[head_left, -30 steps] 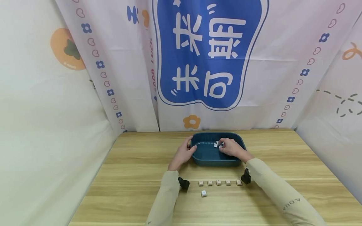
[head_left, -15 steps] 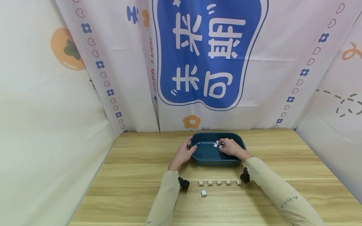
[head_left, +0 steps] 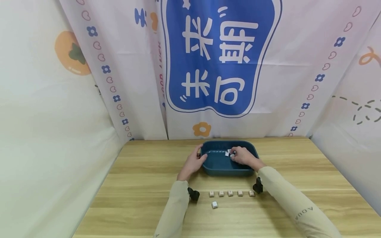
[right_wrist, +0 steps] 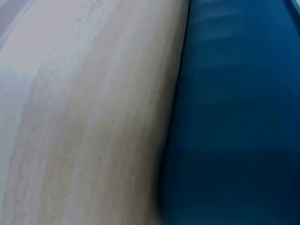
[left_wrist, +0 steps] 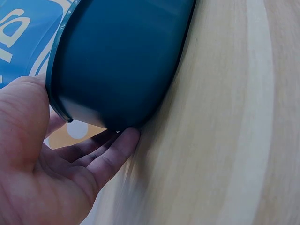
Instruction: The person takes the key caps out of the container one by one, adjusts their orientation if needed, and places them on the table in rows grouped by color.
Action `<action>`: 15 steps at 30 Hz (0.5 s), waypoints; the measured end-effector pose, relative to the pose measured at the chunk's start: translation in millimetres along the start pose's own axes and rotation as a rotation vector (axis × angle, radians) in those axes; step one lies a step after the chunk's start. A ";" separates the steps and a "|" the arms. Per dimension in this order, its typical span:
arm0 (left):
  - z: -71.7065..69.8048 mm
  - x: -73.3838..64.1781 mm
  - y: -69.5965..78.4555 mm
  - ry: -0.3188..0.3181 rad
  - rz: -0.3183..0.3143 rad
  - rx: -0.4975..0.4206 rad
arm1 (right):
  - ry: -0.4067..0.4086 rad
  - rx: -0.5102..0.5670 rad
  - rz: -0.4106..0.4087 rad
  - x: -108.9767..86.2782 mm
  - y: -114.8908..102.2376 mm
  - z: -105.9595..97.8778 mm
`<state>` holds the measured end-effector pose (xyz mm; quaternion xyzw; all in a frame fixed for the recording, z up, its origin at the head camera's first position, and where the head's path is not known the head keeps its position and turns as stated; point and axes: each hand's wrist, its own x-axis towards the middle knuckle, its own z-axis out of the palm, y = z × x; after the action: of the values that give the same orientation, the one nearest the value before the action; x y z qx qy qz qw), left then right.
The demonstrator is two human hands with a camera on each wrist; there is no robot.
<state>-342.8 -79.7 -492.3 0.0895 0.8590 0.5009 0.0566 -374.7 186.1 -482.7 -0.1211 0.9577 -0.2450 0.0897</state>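
Fingers: the left hand [head_left: 192,162] grips the end of the tray, thumb over the rim, the other fingers against the outer wall; the right hand [head_left: 244,156] reaches inside, thumb and fingers pinching a white keycap [head_left: 232,155] near the tray floor.

Backdrop [head_left: 143,99]: pale fabric hanging behind the work, printed with hearts, flowers and a blue panel [head_left: 175,49] of white Chinese characters turned sideways.

Table [head_left: 134,205]: light wood-grain top.

Sleeves [head_left: 294,201]: a pair, beige, dark lettering on the right.

Tray [head_left: 228,172]: dark teal, rounded corners, upright at the far side of the table.

Wrist cameras: two, black, one at the left cuff [head_left: 194,194], one at the right cuff [head_left: 258,185].

Keycaps, loose: five in a spaced row [head_left: 230,193] on the table in front of the tray, between the cameras; one single white keycap [head_left: 214,205] nearer the person, towards the row's left end; two white keycaps [head_left: 227,154] in the tray, just beside the right fingertips, one partly hidden. Legends too small to read.
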 end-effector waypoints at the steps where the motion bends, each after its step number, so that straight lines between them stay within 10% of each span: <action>1: 0.1 -0.2 -0.1 0.000 -0.003 -0.003 | 0.003 0.003 -0.004 -0.1 0.6 0.1; 15: -0.1 -1.5 -0.2 0.003 -0.008 -0.010 | 0.067 0.084 -0.081 -14.2 -11.9 -12.6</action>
<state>-341.4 -80.2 -492.3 0.0851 0.8569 0.5052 0.0578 -361.9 185.5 -464.3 -0.1476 0.9433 -0.2925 0.0527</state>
